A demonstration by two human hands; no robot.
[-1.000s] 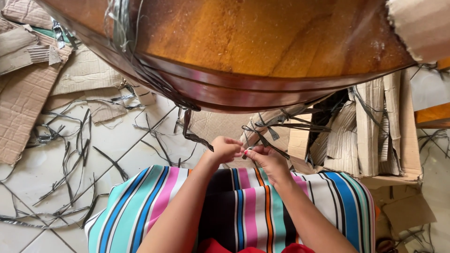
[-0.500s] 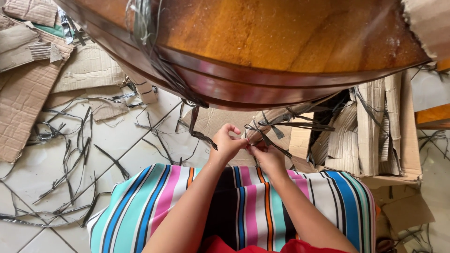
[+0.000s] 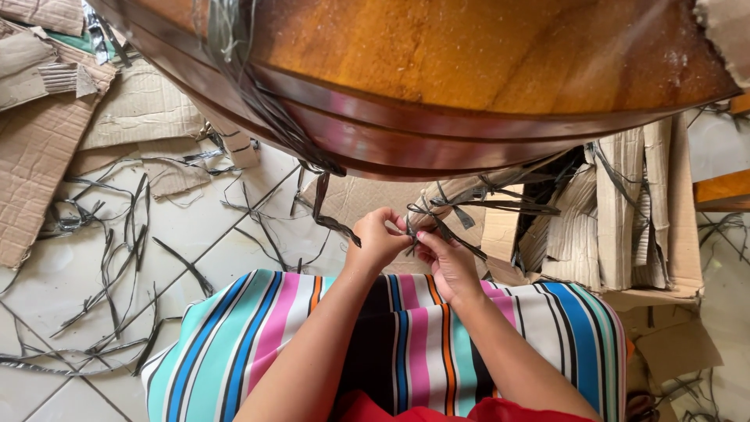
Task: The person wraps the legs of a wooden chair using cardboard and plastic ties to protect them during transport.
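Observation:
My left hand [image 3: 377, 238] and my right hand [image 3: 443, 258] meet just below the rim of a polished wooden table [image 3: 484, 70]. Both pinch thin dark packing straps [image 3: 449, 227] that tangle around a cardboard-wrapped piece [image 3: 469, 195] under the table. My fingertips touch each other at the strap knot. My lap, in a bright striped skirt [image 3: 406, 344], lies below my forearms. A dark strap bundle [image 3: 258, 101] runs over the table's edge and hangs down on the left.
Torn cardboard sheets [image 3: 47, 133] lie on the white tiled floor [image 3: 70, 289] at the left, among several cut dark straps [image 3: 117, 258]. Folded corrugated cardboard [image 3: 625, 211] stands at the right. A brown wooden piece [image 3: 723, 191] shows at the right edge.
My hands stay together on the straps with small finger movements. The view has shifted slightly.

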